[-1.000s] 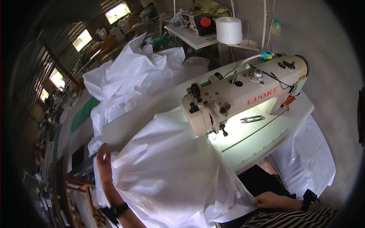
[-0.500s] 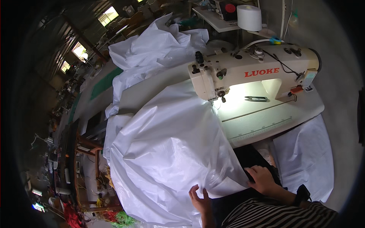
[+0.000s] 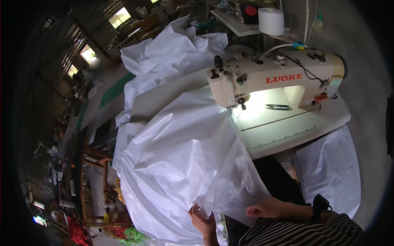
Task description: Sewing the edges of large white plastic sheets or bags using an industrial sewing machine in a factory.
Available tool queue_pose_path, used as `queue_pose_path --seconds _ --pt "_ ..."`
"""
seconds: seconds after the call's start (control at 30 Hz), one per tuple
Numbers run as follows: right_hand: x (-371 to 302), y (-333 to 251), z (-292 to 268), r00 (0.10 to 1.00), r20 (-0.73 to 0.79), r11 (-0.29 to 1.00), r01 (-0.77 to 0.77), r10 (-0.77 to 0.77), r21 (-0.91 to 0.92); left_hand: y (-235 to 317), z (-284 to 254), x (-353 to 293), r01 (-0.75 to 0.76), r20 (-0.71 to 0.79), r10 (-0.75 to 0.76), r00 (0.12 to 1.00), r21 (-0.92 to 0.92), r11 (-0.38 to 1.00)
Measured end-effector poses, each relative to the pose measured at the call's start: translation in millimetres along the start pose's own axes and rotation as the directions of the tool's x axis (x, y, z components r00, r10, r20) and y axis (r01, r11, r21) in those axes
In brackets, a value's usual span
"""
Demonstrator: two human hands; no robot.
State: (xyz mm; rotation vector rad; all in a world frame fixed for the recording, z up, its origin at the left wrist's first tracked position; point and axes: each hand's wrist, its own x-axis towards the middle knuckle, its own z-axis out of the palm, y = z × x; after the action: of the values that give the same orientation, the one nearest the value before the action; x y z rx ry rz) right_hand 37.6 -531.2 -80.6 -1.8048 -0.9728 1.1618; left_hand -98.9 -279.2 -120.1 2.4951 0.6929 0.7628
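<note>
A large white plastic-like sheet (image 3: 176, 164) spreads from under the needle end of a sewing machine (image 3: 283, 74) down toward my lap. My left hand (image 3: 203, 223) is at the sheet's near edge, its fingers bent and the thumb apart from them. My right hand (image 3: 262, 208) lies to its right with the fingers curled in, closed on the sheet near its right corner. The fingertips there are slightly blurred. Under the machine's lit head the sheet's right edge meets the needle area, where the presser foot is hardly visible.
Small thread snips (image 3: 278, 107) rest on the machine bed (image 3: 279, 135). A white thread cone (image 3: 271, 21) stands behind the machine. More white sheeting (image 3: 172, 49) is heaped at the back left, and another white piece (image 3: 328, 168) hangs at the right.
My right hand has moved left and down from the sheet's right edge, closer to my left hand. My left hand has shifted slightly left and down. The sheet's near right corner has folded.
</note>
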Motion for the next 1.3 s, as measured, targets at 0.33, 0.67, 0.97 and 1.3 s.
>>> queue_pose_path --seconds 0.33,0.67,0.97,1.3 --pt "73.4 -3.5 11.9 0.915 -0.395 0.965 0.174 -0.084 0.198 -4.9 -15.0 -12.8 -0.056 -0.155 0.069 0.986 0.086 0.995" --pt "15.6 -21.4 31.5 0.986 0.1 0.711 0.025 -0.133 0.703 42.7 -36.3 -0.8 0.106 0.406 0.019 0.914 -0.283 0.953" --pt "21.8 -33.5 49.0 0.908 0.129 0.906 0.367 -0.398 0.212 78.3 -29.6 3.1 0.353 0.555 -0.069 0.829 -0.424 0.834" --pt "-43.0 -40.7 -10.1 0.956 -0.226 0.96 -0.225 0.185 -0.168 72.9 -20.8 -16.8 0.384 0.422 -0.227 0.878 -0.338 0.859"
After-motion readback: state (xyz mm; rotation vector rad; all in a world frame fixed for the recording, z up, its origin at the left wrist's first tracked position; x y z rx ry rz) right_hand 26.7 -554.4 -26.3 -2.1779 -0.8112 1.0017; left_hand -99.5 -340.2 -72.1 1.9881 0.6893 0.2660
